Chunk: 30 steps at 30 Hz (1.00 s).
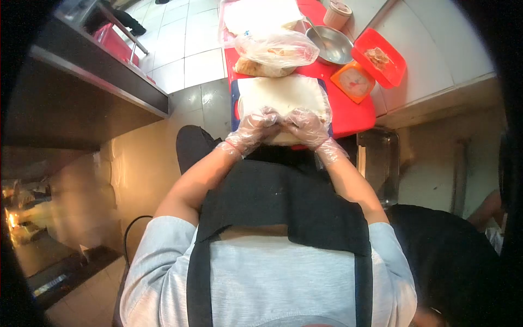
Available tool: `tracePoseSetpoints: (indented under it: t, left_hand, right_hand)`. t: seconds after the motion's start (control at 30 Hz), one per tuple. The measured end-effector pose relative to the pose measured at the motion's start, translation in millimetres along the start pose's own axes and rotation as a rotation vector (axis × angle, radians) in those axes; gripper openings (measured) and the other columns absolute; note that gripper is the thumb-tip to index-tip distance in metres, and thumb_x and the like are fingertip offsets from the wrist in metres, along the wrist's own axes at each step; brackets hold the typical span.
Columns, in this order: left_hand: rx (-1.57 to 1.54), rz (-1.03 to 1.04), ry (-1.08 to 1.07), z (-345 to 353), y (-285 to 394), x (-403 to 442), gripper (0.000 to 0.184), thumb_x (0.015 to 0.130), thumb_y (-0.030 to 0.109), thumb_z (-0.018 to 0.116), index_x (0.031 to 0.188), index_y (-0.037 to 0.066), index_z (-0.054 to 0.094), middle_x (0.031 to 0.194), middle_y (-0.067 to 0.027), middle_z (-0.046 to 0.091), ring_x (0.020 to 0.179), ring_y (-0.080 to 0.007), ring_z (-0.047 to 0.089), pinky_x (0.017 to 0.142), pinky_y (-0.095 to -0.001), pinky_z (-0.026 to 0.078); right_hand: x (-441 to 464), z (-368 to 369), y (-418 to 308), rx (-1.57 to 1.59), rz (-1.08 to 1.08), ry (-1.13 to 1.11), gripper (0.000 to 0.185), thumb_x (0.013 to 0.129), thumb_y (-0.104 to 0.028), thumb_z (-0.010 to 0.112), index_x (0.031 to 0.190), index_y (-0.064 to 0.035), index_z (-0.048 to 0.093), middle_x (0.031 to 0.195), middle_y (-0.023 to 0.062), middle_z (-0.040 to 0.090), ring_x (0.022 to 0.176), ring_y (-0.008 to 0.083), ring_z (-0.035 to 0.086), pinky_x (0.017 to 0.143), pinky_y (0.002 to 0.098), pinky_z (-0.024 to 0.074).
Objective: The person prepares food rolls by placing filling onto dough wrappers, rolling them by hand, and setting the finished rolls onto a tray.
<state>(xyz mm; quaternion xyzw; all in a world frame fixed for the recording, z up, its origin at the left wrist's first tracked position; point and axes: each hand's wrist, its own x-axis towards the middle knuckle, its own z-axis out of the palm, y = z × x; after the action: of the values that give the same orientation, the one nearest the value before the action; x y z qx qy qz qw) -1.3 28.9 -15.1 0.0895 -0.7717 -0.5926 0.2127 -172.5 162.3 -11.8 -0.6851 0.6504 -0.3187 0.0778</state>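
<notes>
Both my hands wear clear plastic gloves. A stack of thin white wrapper sheets (pixel 283 95) lies in front of me on a dark blue board (pixel 235 103). My left hand (pixel 255 129) is closed at the near edge of the stack, its fingertips pinching the top sheet. Beside it, almost touching, my right hand (pixel 306 127) pinches the same edge with curled fingers. Whatever lies under the fingertips is hidden by the gloves. Just beyond the stack rests a clear plastic bag (pixel 278 49) with pale brownish contents showing underneath.
The red table (pixel 351 114) also bears a steel bowl (pixel 333 46) with a spoon, an orange scale (pixel 353 82) and a red container (pixel 389 65) of pale shredded filling. More white sheets (pixel 261 16) sit at the far end. A dark counter (pixel 98 98) stands left; a person's arm (pixel 485 210) shows right.
</notes>
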Motion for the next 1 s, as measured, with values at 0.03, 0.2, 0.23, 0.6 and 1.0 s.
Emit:
tracePoseSetpoints:
  t: [0.03, 0.2, 0.23, 0.6, 1.0]
  left_hand:
    - [-0.217, -0.149, 0.03, 0, -3, -1, 0.014, 0.078, 0.002, 0.074, 0.089, 0.007, 0.069, 0.083, -0.0034, 0.061, 0.077, -0.0191, 0.058, 0.07, -0.0328, 0.047]
    - [0.339, 0.385, 0.121, -14, 7, -1, 0.009, 0.08, 0.014, 0.071, 0.075, 0.013, 0.064, 0.078, -0.0039, 0.062, 0.076, -0.0221, 0.062, 0.071, -0.0353, 0.049]
    - [0.43, 0.387, 0.125, -17, 3, -2, 0.008, 0.079, 0.013, 0.071, 0.074, 0.014, 0.065, 0.079, -0.0038, 0.063, 0.077, -0.0231, 0.062, 0.071, -0.0364, 0.049]
    - [0.533, 0.353, 0.156, -29, 3, -17, 0.022, 0.077, 0.016, 0.081, 0.093, 0.008, 0.068, 0.095, -0.0098, 0.069, 0.09, -0.025, 0.066, 0.079, -0.0377, 0.052]
    - [0.524, 0.046, 0.042, -36, 0, -20, 0.023, 0.083, 0.019, 0.078, 0.09, 0.006, 0.061, 0.075, -0.0108, 0.062, 0.067, -0.0293, 0.061, 0.065, -0.0389, 0.05]
  right_hand:
    - [1, 4, 3, -0.007, 0.009, -0.005, 0.015, 0.081, -0.015, 0.073, 0.095, -0.0091, 0.071, 0.085, 0.0124, 0.065, 0.083, 0.0331, 0.064, 0.077, 0.0424, 0.0508]
    - [10, -8, -4, 0.064, 0.033, -0.048, 0.016, 0.082, -0.022, 0.073, 0.092, -0.0089, 0.072, 0.085, 0.0125, 0.066, 0.082, 0.0328, 0.064, 0.077, 0.0424, 0.0509]
    - [9, -4, -3, 0.1, 0.019, 0.008, 0.017, 0.082, -0.023, 0.074, 0.091, -0.0089, 0.073, 0.085, 0.0126, 0.066, 0.082, 0.0327, 0.065, 0.077, 0.0425, 0.0509]
    - [22, 14, -15, -0.161, -0.057, 0.117, 0.016, 0.078, -0.019, 0.076, 0.087, -0.0073, 0.071, 0.084, 0.0135, 0.065, 0.082, 0.0325, 0.063, 0.076, 0.0439, 0.0493]
    - [30, 47, -2, -0.33, -0.117, -0.078, 0.017, 0.076, -0.02, 0.074, 0.09, -0.0119, 0.072, 0.085, 0.011, 0.063, 0.085, 0.0311, 0.063, 0.079, 0.0443, 0.0504]
